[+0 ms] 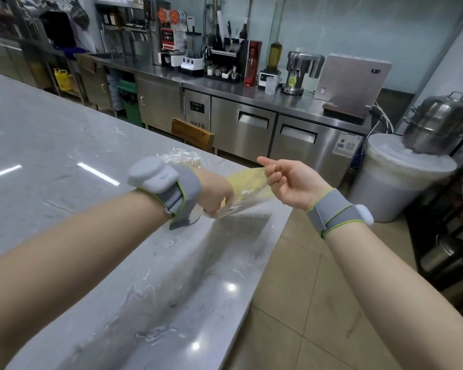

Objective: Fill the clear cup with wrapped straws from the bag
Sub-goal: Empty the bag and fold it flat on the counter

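A clear plastic bag (247, 186), blurred and yellowish inside, is stretched between my two hands above the marble counter (64, 145), near its right edge. My left hand (215, 193) is closed on the bag's left side. My right hand (289, 180) pinches the right side, palm up, with its index finger extended. White wrapped straw ends (182, 155) stick out just beyond my left wrist. Under that wrist shows a small round clear shape (193, 219), perhaps part of the cup; the rest is hidden.
The counter's right edge (267, 252) drops to a tiled floor (305, 303). A wooden chair back (193, 133) stands beyond the counter. Steel cabinets with blenders and a juicer (294, 76) line the back. A white bucket (396, 177) bearing a steel pot stands at right.
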A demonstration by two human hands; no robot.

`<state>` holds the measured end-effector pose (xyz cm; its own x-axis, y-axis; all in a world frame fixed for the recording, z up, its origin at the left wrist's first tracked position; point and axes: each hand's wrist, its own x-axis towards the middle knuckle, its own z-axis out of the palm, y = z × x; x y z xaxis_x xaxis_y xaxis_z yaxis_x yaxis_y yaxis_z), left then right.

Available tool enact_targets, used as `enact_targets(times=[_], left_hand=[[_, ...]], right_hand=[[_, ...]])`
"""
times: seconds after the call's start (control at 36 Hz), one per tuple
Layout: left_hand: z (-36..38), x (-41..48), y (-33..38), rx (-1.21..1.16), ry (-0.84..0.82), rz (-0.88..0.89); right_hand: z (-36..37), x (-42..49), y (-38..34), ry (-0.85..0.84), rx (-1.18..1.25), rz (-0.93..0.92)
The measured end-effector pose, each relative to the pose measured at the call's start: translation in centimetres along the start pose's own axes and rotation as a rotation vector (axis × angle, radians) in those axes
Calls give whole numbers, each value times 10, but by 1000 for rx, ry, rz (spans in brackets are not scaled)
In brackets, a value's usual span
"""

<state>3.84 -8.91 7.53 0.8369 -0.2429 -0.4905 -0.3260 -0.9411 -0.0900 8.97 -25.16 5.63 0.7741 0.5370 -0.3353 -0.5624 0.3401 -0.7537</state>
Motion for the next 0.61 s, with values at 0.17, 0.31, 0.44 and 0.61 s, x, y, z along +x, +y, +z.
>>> enact_targets(times=[0.17, 0.31, 0.44, 0.61], left_hand=[[1, 11, 7, 139, 79, -57], [-2, 23, 4, -239, 242, -63], [10, 44, 3, -513, 279, -85], [11, 32, -14, -1170, 158, 85]], right_hand=[[3, 1, 3, 5, -11, -3], [6, 3, 9, 1, -21, 17], [8, 4, 15, -7, -9, 41], [2, 2, 11, 3, 47, 4]])
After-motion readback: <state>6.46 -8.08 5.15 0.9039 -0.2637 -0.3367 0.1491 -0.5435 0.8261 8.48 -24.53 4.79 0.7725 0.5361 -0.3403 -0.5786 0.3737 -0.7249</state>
